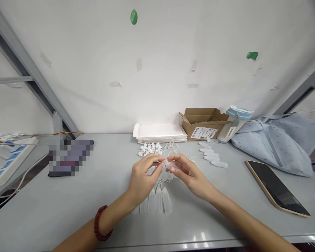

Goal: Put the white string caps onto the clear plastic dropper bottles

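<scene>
In the middle of the head view, my right hand [185, 171] grips a small translucent plastic bottle [170, 164], tilted with its neck toward the left. My left hand [147, 176] pinches at the neck end with thumb and fingertips; what exactly sits in that pinch is too small to make out. Below my hands lies a row of translucent bottles [159, 202] with white cords [164, 181] at their necks. Just beyond my fingers are a heap of white caps [150, 148] and some loose white cords [172, 146]. My hands partly hide more bottles beneath them.
Several bottles [211, 154] lie to the right. Behind stand a stack of white envelopes [160, 132], a cardboard box [203, 122] and a blue-lidded cup [233, 124]. A blue cloth bag [273, 143] and a phone [278, 189] lie right; a power strip [13, 161] is left.
</scene>
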Tool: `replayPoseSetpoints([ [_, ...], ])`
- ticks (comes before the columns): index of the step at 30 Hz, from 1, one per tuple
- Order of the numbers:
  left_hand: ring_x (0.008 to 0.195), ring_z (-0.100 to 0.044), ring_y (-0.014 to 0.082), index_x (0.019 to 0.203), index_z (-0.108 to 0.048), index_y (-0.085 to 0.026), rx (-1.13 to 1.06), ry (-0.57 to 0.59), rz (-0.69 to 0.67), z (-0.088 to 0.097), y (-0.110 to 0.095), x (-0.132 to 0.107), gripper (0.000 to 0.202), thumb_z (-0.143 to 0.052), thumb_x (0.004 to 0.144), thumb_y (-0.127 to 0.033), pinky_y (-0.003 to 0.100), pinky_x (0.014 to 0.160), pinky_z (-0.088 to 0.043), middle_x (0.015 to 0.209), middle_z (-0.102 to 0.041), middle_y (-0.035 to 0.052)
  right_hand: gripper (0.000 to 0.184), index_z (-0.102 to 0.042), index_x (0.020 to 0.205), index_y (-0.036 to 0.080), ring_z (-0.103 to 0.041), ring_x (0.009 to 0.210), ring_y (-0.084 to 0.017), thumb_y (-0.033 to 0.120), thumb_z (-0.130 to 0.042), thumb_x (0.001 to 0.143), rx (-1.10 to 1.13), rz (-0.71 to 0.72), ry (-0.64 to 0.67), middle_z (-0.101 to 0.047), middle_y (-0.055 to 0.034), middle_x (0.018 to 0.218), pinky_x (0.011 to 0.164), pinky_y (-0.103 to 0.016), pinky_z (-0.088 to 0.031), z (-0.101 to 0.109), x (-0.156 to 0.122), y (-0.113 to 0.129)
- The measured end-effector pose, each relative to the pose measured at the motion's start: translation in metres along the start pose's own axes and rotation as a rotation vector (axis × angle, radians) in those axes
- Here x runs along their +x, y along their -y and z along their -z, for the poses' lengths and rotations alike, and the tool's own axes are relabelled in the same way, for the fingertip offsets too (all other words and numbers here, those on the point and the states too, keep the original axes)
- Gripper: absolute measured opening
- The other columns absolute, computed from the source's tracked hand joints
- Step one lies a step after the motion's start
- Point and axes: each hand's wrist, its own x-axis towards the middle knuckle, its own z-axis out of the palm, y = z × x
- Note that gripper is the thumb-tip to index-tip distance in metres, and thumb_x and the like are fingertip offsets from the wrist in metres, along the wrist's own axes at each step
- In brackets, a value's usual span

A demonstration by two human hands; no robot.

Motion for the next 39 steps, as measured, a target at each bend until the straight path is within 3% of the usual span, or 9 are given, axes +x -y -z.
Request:
replayPoseSetpoints([
  [6, 0.090, -0.063, 0.0178, 0.091, -0.066, -0.019, -0.033, 0.059, -0.007, -0.002, -0.001, -0.002, 0.015, -0.054, 0.082, -0.015, 0.029, 0.077, -0.057, 0.097, -0.065, 0.0063, 0.026, -0.049, 0.105, 0.023, -0.060, 0.092, -0.019, 0.039, -0.055, 0.085, 0.091, -0.014, -0.002, -0.062, -0.0017, 0.083, 0.081, -0.035, -0.044, 0.001, 0.001, -0.002],
  [11, 0.098, -0.061, 0.0189, 0.098, -0.065, -0.020, 0.018, 0.098, -0.028, -0.003, 0.002, -0.003, 0.019, -0.053, 0.084, -0.014, 0.032, 0.083, -0.056, 0.104, -0.065, 0.0065, 0.027, -0.049, 0.102, 0.023, -0.059, 0.080, -0.015, 0.038, -0.059, 0.083, 0.143, 0.004, -0.029, -0.060, 0.0007, 0.078, 0.073, -0.030, -0.044, -0.001, 0.003, -0.005],
  [16, 0.100, -0.061, 0.0194, 0.111, -0.059, -0.017, 0.120, 0.123, -0.230, -0.003, 0.008, -0.005, 0.028, -0.052, 0.084, -0.011, 0.034, 0.083, -0.056, 0.107, -0.065, 0.0081, 0.031, -0.052, 0.107, 0.022, -0.055, 0.071, -0.012, 0.036, -0.061, 0.081, 0.106, 0.024, -0.086, -0.056, 0.0008, 0.079, 0.063, -0.025, -0.042, -0.001, 0.003, -0.007],
  [21, 0.107, -0.057, 0.0214, 0.120, -0.051, -0.013, 0.313, 0.184, -0.505, 0.001, 0.015, -0.002, 0.038, -0.049, 0.084, -0.004, 0.040, 0.092, -0.051, 0.111, -0.062, 0.0117, 0.024, -0.053, 0.101, 0.022, -0.057, 0.070, -0.012, 0.034, -0.061, 0.082, 0.137, 0.020, -0.063, -0.059, 0.0019, 0.072, 0.067, -0.026, -0.044, 0.001, 0.004, -0.007],
  [28, 0.107, -0.056, 0.0211, 0.119, -0.053, -0.015, 0.317, 0.207, -0.559, 0.004, 0.016, 0.001, 0.039, -0.048, 0.083, -0.001, 0.040, 0.090, -0.051, 0.111, -0.061, 0.0115, 0.024, -0.052, 0.094, 0.021, -0.060, 0.072, -0.013, 0.034, -0.064, 0.079, 0.184, -0.018, -0.089, -0.065, 0.0001, 0.075, 0.066, -0.026, -0.045, 0.000, 0.004, -0.004],
  [31, 0.099, -0.059, 0.0193, 0.112, -0.058, -0.016, 0.255, 0.171, -0.479, 0.003, 0.011, -0.001, 0.032, -0.048, 0.084, -0.005, 0.037, 0.085, -0.052, 0.105, -0.064, 0.0091, 0.023, -0.052, 0.092, 0.020, -0.061, 0.070, -0.013, 0.033, -0.064, 0.079, 0.153, -0.018, -0.122, -0.064, 0.0007, 0.071, 0.065, -0.026, -0.046, 0.000, 0.004, -0.005],
  [33, 0.090, -0.062, 0.0179, 0.103, -0.062, -0.018, 0.209, 0.134, -0.308, 0.002, 0.006, -0.001, 0.023, -0.050, 0.085, -0.010, 0.034, 0.079, -0.053, 0.097, -0.067, 0.0066, 0.020, -0.052, 0.091, 0.020, -0.061, 0.071, -0.014, 0.031, -0.064, 0.079, 0.069, 0.047, -0.177, -0.062, -0.0003, 0.075, 0.065, -0.027, -0.048, -0.001, 0.003, -0.008],
  [36, 0.080, -0.063, 0.0163, 0.089, -0.066, -0.019, 0.133, 0.154, 0.034, 0.002, -0.002, 0.001, 0.012, -0.054, 0.085, -0.023, 0.028, 0.068, -0.052, 0.087, -0.069, 0.0032, 0.013, -0.055, 0.091, 0.020, -0.060, 0.083, -0.016, 0.024, -0.061, 0.081, -0.227, 0.301, -0.276, -0.060, -0.0054, 0.091, 0.071, -0.031, -0.051, -0.003, 0.001, -0.015],
  [39, 0.078, -0.062, 0.0150, 0.079, -0.066, -0.019, 0.015, 0.236, 0.240, 0.003, -0.007, 0.003, 0.016, -0.056, 0.084, -0.031, 0.026, 0.068, -0.051, 0.081, -0.068, 0.0009, 0.016, -0.054, 0.098, 0.021, -0.059, 0.090, -0.018, 0.014, -0.056, 0.084, -0.553, 0.610, -0.306, -0.058, -0.0082, 0.095, 0.074, -0.033, -0.052, -0.005, 0.001, -0.022],
])
